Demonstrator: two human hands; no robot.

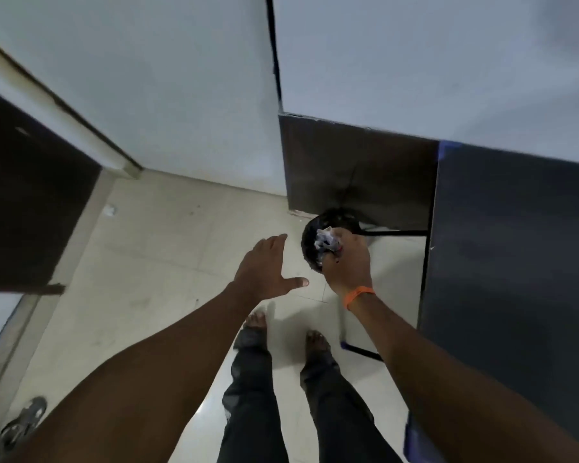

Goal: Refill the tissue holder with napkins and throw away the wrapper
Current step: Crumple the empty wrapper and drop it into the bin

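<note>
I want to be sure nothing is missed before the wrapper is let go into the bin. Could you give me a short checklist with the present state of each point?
1. Wrapper in hand: ok. The right hand is closed on the crumpled wrapper.
2. Wrapper over the opening: ok. It sits above the black bin on the floor, beside the dark table.
3. Left hand out of the way: ok. The left hand is open and empty, left of the bin.
4. Bin has room: cannot tell. Its inside is dark and partly hidden by the hand.
5. Feet clear of the bin: ok. Both stand nearer the camera.
6. Tissue holder refilled: cannot tell. It is not in view.
</note>
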